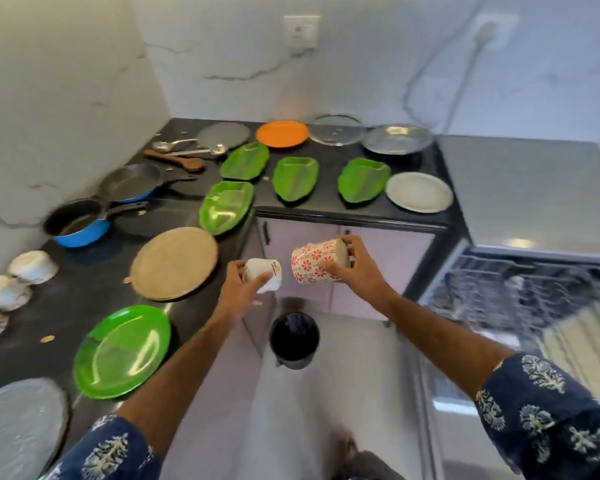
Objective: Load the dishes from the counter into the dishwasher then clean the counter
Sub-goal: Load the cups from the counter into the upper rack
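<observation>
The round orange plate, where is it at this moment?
In the head view, the round orange plate lies at the back of the black counter, near the wall, between a grey round mesh lid on its left and a clear glass lid on its right.

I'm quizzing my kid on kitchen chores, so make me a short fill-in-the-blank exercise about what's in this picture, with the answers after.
1. The right hand holds a cup with a ____ flower pattern.
2. The left hand holds a plain ____ cup.
3. On the floor below both hands stands a dark ____.
4. The one round plate between the grey lid and the glass lid is ____.

Answers: red; white; bin; orange
</observation>
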`<state>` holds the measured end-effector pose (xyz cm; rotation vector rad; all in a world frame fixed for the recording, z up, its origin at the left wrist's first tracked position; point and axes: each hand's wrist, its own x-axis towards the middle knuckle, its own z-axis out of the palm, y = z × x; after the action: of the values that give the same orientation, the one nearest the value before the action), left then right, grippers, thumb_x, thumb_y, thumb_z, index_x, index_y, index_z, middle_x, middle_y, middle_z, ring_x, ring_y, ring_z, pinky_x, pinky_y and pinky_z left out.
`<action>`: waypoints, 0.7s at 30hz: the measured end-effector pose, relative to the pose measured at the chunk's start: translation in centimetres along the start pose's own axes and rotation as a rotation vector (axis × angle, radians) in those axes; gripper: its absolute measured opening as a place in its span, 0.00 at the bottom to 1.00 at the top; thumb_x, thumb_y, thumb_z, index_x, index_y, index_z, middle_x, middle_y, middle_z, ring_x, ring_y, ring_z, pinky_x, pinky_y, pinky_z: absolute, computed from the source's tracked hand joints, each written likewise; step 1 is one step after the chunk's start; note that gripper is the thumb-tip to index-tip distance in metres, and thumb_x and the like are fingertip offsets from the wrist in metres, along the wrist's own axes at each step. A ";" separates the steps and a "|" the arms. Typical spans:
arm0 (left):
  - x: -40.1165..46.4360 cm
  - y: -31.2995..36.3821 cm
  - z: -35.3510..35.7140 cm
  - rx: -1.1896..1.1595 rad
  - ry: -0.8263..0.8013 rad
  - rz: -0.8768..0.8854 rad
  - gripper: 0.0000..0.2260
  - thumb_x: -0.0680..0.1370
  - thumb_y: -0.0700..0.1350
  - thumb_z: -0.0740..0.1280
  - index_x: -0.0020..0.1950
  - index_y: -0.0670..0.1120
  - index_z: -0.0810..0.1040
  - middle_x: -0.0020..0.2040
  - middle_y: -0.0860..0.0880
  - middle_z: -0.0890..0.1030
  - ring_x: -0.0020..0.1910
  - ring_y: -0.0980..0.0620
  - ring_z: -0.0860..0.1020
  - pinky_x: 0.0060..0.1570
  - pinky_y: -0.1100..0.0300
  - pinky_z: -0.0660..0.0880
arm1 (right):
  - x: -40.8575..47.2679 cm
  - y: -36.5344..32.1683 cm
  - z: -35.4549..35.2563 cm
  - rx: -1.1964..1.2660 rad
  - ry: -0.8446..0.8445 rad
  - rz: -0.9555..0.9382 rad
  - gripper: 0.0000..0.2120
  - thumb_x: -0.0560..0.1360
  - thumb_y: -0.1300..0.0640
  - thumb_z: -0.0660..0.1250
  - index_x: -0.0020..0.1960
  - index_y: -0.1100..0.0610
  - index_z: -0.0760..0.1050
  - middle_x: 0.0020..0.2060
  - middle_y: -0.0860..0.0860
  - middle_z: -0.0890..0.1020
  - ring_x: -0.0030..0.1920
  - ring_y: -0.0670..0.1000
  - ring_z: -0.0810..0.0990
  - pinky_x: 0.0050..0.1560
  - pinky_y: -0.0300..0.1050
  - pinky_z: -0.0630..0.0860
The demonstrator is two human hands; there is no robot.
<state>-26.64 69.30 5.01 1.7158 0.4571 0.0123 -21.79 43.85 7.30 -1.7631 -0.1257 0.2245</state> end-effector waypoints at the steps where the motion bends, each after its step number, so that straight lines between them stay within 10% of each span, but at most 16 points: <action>1: -0.5 0.2 2.5 0.026 -0.057 0.010 0.23 0.75 0.45 0.74 0.64 0.45 0.66 0.55 0.48 0.76 0.49 0.50 0.80 0.32 0.56 0.81 | -1.7 1.0 -2.4 -0.009 0.047 0.014 0.29 0.69 0.49 0.79 0.64 0.49 0.67 0.57 0.48 0.77 0.57 0.52 0.80 0.50 0.57 0.83; 7: -2.7 -0.2 17.0 0.134 -0.331 0.051 0.26 0.70 0.52 0.78 0.60 0.54 0.68 0.56 0.49 0.75 0.55 0.44 0.80 0.41 0.44 0.83 | -10.9 6.6 -14.9 -0.063 0.283 0.153 0.31 0.68 0.46 0.79 0.64 0.45 0.66 0.59 0.47 0.76 0.57 0.50 0.80 0.49 0.50 0.84; 12: -6.2 -1.3 29.3 0.242 -0.524 0.086 0.23 0.72 0.48 0.77 0.61 0.52 0.68 0.56 0.51 0.75 0.52 0.50 0.78 0.36 0.55 0.81 | -18.6 12.5 -24.1 -0.046 0.481 0.292 0.32 0.69 0.50 0.79 0.65 0.50 0.66 0.53 0.46 0.77 0.53 0.46 0.79 0.44 0.35 0.79; 16: -8.3 -2.1 37.3 0.356 -0.599 0.149 0.26 0.70 0.45 0.79 0.62 0.50 0.69 0.56 0.49 0.75 0.53 0.47 0.78 0.41 0.53 0.80 | -22.3 17.6 -30.4 -0.039 0.614 0.380 0.34 0.65 0.48 0.81 0.64 0.47 0.66 0.56 0.51 0.79 0.54 0.51 0.81 0.52 0.49 0.83; 21: -7.9 -2.1 44.9 0.464 -0.661 0.248 0.29 0.67 0.42 0.80 0.62 0.48 0.69 0.58 0.45 0.75 0.55 0.46 0.77 0.49 0.52 0.80 | -22.1 21.7 -36.1 -0.051 0.673 0.486 0.33 0.68 0.56 0.80 0.64 0.48 0.64 0.59 0.53 0.74 0.53 0.50 0.78 0.37 0.35 0.78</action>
<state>-22.87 24.73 -4.18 2.0869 -0.2674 -0.5009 -36.20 0.30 -5.30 -1.8086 0.7916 -0.0348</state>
